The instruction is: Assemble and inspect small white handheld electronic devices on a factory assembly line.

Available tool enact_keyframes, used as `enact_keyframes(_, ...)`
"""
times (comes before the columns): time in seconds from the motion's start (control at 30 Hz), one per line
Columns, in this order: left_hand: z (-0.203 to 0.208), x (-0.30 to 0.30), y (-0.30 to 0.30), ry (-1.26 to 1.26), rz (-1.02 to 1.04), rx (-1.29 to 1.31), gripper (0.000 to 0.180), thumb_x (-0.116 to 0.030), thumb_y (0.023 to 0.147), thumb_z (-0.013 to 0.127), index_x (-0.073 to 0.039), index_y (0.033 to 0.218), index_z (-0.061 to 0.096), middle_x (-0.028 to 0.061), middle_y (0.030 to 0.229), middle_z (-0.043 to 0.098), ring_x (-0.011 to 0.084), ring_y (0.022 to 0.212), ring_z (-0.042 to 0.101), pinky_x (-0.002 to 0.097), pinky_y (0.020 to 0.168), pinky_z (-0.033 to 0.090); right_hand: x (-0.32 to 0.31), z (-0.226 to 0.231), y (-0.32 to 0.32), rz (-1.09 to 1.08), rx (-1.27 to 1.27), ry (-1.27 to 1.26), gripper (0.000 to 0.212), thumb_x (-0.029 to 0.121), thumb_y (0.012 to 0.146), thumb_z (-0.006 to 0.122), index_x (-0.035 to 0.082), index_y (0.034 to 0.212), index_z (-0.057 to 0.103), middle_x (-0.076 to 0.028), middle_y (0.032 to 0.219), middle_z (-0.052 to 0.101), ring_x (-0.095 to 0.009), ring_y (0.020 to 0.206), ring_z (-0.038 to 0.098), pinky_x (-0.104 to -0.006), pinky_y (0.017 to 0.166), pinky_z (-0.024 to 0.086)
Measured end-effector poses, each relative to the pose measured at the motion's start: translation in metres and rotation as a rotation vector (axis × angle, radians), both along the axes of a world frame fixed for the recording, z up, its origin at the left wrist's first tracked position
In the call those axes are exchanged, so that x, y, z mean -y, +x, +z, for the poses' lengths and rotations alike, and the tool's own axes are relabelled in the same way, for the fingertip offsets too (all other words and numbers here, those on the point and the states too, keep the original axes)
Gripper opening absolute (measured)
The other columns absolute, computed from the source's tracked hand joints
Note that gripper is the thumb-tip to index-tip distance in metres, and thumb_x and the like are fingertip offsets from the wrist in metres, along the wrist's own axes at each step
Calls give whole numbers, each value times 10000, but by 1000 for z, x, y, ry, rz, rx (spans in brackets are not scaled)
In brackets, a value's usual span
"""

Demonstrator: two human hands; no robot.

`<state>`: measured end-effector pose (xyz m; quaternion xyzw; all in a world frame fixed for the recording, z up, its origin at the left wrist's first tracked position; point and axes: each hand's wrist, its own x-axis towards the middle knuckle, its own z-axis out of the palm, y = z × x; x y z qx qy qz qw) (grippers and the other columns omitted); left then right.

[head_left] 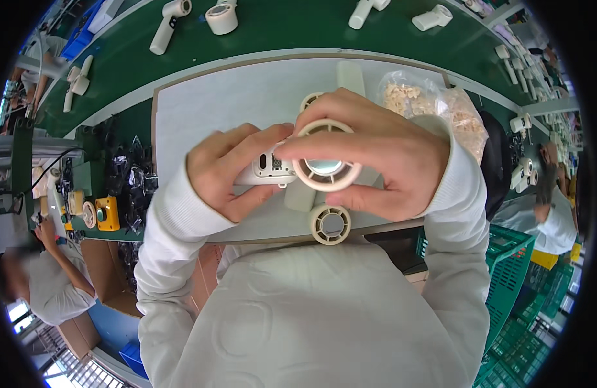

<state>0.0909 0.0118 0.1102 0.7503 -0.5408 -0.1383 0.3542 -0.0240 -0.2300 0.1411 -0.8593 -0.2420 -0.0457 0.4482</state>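
Observation:
My left hand [222, 167] grips the white body of a handheld fan [276, 172], whose end shows a dark oval slot and small holes. With my right hand [392, 155] I hold a round cream ring with spokes [324, 186], thumb below and fingers over it. The ring is right against the fan body; whether they are joined I cannot tell. A second spoked ring [316, 227] lies at the table's front edge, and another ring [308, 101] peeks out behind my right fingers. Flat cream pieces [351, 76] lie beyond and beneath my hands.
Clear bags of small cream parts [411, 98] sit at the table's back right. Beyond the table, a green conveyor [279, 32] carries several white handheld fans [172, 22]. Black plastic wrapping [127, 178] and a yellow device [107, 213] are left; a green crate [510, 258] stands right. People work at both sides.

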Motion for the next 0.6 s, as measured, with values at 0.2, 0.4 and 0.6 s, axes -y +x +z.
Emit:
enact_keyframes(0.2, -62, -27, -5, -68, 349, -134, 717, -72, 695, 707, -55, 1376, 482, 152, 1183, 560, 291, 993, 544, 399, 862, 453, 89, -31, -41, -725, -410, -297, 156, 61, 878, 554, 17, 1021, 599, -103, 1039, 607, -227, 936, 568, -309, 800, 447)
enact_keyframes(0.4, -89, -38, -38, 79, 706, 201, 751, -73, 699, 693, -57, 1405, 438, 182, 1240, 514, 322, 1018, 524, 392, 888, 448, 101, -84, -66, -742, -84, -671, 107, 63, 838, 546, 60, 943, 568, -96, 741, 547, -303, 686, 535, -353, 675, 452)
enact_keyframes(0.6, -81, -40, -22, -325, 686, 16, 752, -84, 698, 675, -57, 1409, 434, 205, 1251, 489, 330, 1035, 512, 375, 913, 439, 108, -91, -53, -848, -296, -465, 97, 57, 850, 565, 51, 947, 576, -73, 750, 546, -226, 690, 512, -303, 668, 442)
